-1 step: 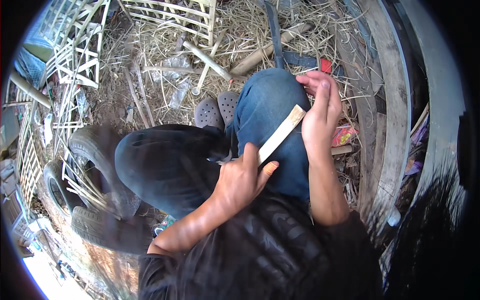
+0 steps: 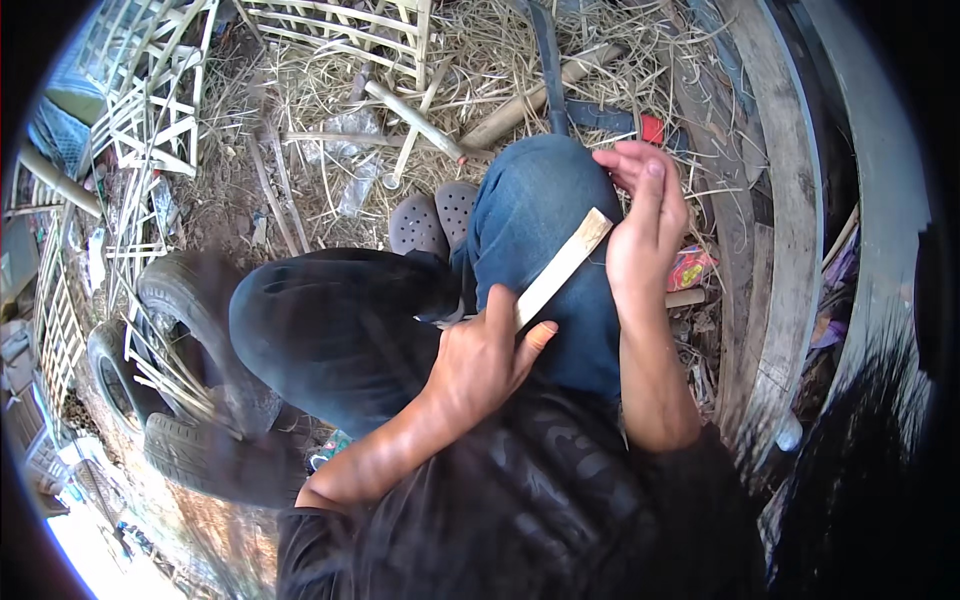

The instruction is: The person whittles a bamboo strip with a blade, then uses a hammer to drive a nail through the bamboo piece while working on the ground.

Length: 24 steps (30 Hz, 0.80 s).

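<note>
My left hand [image 2: 483, 348] is closed around a pale, flat bamboo strip [image 2: 560, 274]. The strip slants up to the right over my jeans-clad knee [image 2: 548, 185], its cut end close to my right hand [image 2: 648, 215]. That hand is raised beside the knee, palm turned inward, fingers stretched and slightly bent, with nothing seen in it. A small gap separates it from the strip's end. Orange-brown wrapping shows on my left thumb. The strip's lower end is hidden by my left hand, and a thin grey tip pokes out to the left of it.
Beyond my knee lie a long dark blade [image 2: 547, 65] and a thick bamboo pole [image 2: 500, 123] among shavings. Grey clogs [image 2: 418, 225] stand ahead. Old tyres [image 2: 180, 290] and woven bamboo frames [image 2: 165, 110] are at left. Weathered planks [image 2: 790, 200] run along the right.
My right hand has shifted very slightly right, away from the strip's end. My left hand and the bamboo strip look unmoved.
</note>
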Available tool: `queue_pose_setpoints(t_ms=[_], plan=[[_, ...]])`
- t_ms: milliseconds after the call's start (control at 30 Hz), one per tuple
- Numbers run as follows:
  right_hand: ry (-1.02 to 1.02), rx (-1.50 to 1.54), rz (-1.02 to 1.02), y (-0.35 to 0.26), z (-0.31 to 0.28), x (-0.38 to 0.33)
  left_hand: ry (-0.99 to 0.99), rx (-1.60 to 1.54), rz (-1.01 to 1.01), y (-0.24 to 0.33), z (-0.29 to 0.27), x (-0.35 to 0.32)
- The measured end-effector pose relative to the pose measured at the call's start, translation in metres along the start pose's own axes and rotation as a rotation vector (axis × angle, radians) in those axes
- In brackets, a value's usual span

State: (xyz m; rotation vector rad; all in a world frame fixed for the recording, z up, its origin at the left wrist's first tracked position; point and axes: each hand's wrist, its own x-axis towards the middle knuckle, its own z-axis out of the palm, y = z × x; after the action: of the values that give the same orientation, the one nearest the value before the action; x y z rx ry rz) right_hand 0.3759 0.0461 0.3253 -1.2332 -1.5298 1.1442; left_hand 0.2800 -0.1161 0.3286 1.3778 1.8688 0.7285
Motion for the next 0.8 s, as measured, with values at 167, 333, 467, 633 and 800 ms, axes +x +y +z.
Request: queue_pose_setpoints(t_ms=[167,333,467,633,800], plan=[[0.065,-0.011,-0.008,0.019,0.005,0.002,-0.057,-0.072,-0.043,-0.002,0.002,0.003],[0.07,0.055,0.047,0.021,0.004,0.006,-0.193,-0.36,-0.153,-0.003,-0.006,0.012],[0.027,0.022,0.047,0.014,0.004,0.004,-0.201,-0.352,-0.162,-0.003,-0.01,0.011],[-0.016,0.244,0.221,0.003,0.0,-0.009,-0.101,-0.238,-0.085,-0.006,-0.005,0.006],[0.101,0.21,0.189,0.006,0.013,-0.008,-0.033,-0.163,-0.018,-0.008,0.001,0.003]])
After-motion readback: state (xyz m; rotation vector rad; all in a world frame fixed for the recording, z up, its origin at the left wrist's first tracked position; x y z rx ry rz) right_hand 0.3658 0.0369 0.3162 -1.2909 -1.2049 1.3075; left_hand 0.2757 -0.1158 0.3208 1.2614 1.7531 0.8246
